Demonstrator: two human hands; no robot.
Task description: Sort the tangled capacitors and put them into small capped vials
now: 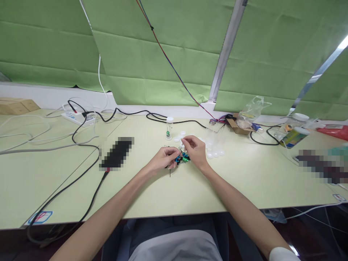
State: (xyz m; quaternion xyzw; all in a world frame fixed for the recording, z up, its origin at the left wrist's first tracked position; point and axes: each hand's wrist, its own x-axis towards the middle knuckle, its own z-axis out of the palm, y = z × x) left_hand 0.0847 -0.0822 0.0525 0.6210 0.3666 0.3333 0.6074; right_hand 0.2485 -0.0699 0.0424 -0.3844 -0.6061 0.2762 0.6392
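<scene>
My left hand [166, 157] is closed in a pinch over a small pile of parts, at the middle of the table. A blue part [178, 158] shows right at its thumb tip; whether the fingers grip it I cannot tell. My right hand [196, 149] pinches thumb and forefinger together just above the pile, and what is between them is too small to make out. Under it lies a shiny green part [186, 158] among black and blue pieces with thin wire leads. Behind my hands stands a clear tube [169, 129] with a white cap and a green piece inside.
White round caps [216, 154] and clear tubes [214, 136] lie right of my hands. A blurred black device [116, 154] with a cable is on the left. Farther back are a power strip [78, 119], a cardboard box [239, 127] and a yellow-green labelled container [295, 137].
</scene>
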